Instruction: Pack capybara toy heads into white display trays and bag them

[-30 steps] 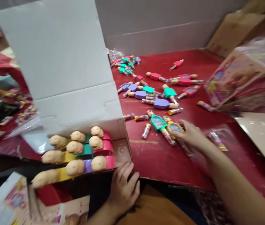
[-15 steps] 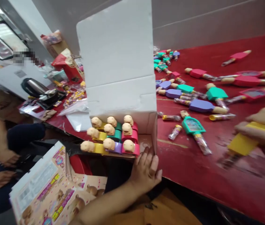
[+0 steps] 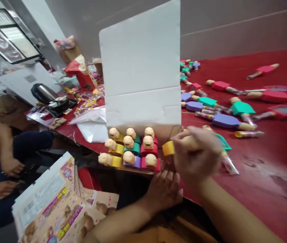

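My right hand is shut on a toy with a yellow end and a tan body, held just right of the open white cardboard box. In the box stand several tan-headed toy figures in rows, with yellow, green, purple and pink bodies. My left hand rests against the box's front corner, fingers apart, holding nothing. Loose figures such as a purple one and a green one lie on the red table, with small candy tubes among them.
A printed cardboard sheet lies at lower left. A seated person's arm and knee show at far left. Behind the box are a plastic bag, a kettle and scattered packets on the table.
My right hand has moved left from the table's right side, carrying the yellow-ended toy up to the box. The view has shifted slightly. My left hand stays at the box corner.
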`<state>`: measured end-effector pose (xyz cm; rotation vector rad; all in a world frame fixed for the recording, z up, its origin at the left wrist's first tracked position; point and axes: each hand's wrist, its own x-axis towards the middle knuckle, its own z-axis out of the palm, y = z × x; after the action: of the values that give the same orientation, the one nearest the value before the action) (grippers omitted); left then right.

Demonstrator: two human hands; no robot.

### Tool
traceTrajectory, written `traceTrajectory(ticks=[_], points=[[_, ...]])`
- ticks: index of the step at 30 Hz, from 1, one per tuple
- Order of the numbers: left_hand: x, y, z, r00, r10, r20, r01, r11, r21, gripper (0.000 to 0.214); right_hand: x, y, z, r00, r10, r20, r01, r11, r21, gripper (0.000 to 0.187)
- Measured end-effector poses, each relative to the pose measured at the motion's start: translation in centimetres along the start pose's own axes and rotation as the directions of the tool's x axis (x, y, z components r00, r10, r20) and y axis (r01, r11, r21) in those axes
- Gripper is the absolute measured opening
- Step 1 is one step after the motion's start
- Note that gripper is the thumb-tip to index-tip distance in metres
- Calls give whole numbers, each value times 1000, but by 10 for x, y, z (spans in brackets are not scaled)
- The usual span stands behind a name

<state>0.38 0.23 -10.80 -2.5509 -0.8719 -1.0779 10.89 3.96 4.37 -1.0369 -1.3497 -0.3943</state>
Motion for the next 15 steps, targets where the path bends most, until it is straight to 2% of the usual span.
traceTrajectory(ticks=[4,7,10,13,15], points=[[6,2,-5,999,-15,43,17,999,-33,18,-18,0,14,997,-46,60,48,998,-39,36],[14,0,-6,1000,-23,19,24,998,-66,20,-22,11,14,985,-27,172,48,991,-122,32],[16,2,-8,998,-53,26,53,998,-33,25,-19,17,10,964,-43,263,81,988,-134,24],[14,5,-7,998,-57,11,57,998,-20,24,-15,16,13,954,-64,294,103,987,-120,15],[12,5,-5,998,-64,0,64,998,-26,23,-11,13,13,958,-38,283,68,993,-98,15]])
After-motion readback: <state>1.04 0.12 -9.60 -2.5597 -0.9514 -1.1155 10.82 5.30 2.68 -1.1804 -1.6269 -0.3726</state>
